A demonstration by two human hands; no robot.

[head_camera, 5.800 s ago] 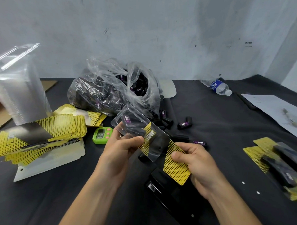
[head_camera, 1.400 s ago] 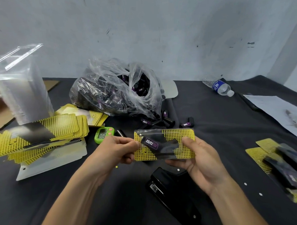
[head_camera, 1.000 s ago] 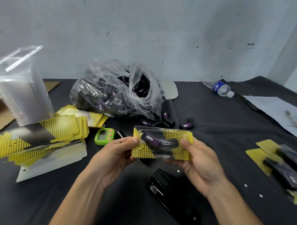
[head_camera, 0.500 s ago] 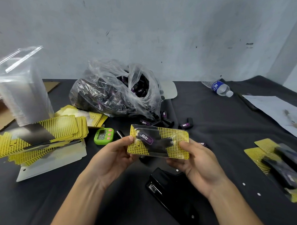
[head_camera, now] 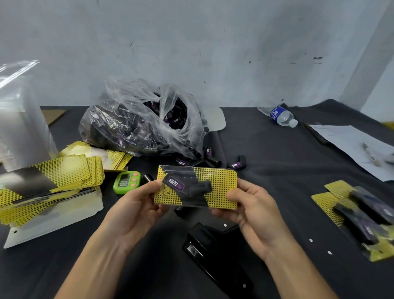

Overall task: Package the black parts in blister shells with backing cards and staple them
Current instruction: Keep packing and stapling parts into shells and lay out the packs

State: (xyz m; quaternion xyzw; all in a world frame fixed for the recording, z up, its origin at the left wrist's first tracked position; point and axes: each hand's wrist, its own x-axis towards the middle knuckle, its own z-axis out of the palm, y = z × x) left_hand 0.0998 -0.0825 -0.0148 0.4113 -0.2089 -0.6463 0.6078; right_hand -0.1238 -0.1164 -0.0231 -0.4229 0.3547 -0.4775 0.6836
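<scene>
Above the middle of the dark desk (head_camera: pixel 271 168), the person holds a blister shell (head_camera: pixel 170 172) closed over a yellow dotted backing card (head_camera: pixel 220 184). The pack lies level and lengthwise between both hands. A black part (head_camera: pixel 188 186) with a purple label sits slantwise inside the shell, towards the card's left half.

The left hand (head_camera: pixel 135 210) has its grip closed on the pack's left end, thumb on top and fingers curled beneath. The right hand (head_camera: pixel 255 217) grips the right end the same way, its thumb pressed near the card's lower right corner.

Just below the pack and the right hand, a black stapler (head_camera: pixel 216 257) lies on the desk, untouched. Behind the pack, a clear plastic bag (head_camera: pixel 140 124) full of black parts slumps open, with a few loose parts (head_camera: pixel 237 164) spilled beside its mouth.

To the left rests a fanned stack of cards (head_camera: pixel 52 178), with a green timer (head_camera: pixel 126 183) just beside it and a tall stack of clear shells (head_camera: pixel 16 125) further back. On the right lie finished packs (head_camera: pixel 364 221), well apart from the hands. Beyond them are a sheet of paper (head_camera: pixel 349 147) and a water bottle (head_camera: pixel 281 116) on its side.
</scene>
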